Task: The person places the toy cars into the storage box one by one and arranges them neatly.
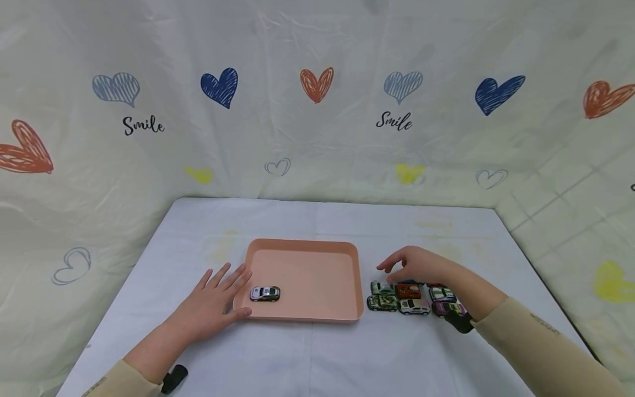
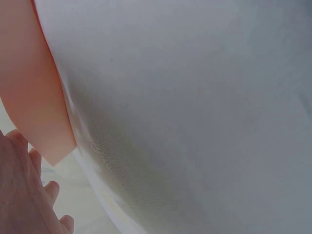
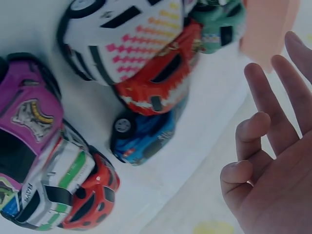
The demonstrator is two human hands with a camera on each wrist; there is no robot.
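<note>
A salmon-pink tray (image 1: 317,259) lies mid-table with one white toy car (image 1: 265,293) in its near left corner. My left hand (image 1: 233,293) lies flat on the cloth, fingers straight, touching the tray's near left corner (image 2: 39,107); the left wrist view catches only its fingers (image 2: 22,195). To the right of the tray sits a cluster of several toy cars (image 1: 412,300). My right hand (image 1: 389,273) hovers just above them, fingers relaxed and holding nothing. In the right wrist view, the hand (image 3: 273,146) is apart from a white patterned car (image 3: 122,39), a red car (image 3: 161,78) and a blue car (image 3: 144,136).
A white cloth (image 1: 317,353) covers the table. A heart-printed sheet (image 1: 317,110) hangs behind and at both sides. A purple car (image 3: 24,122) and a white-green car (image 3: 53,180) lie at the cluster's right end. A green car (image 3: 219,22) lies nearest the tray.
</note>
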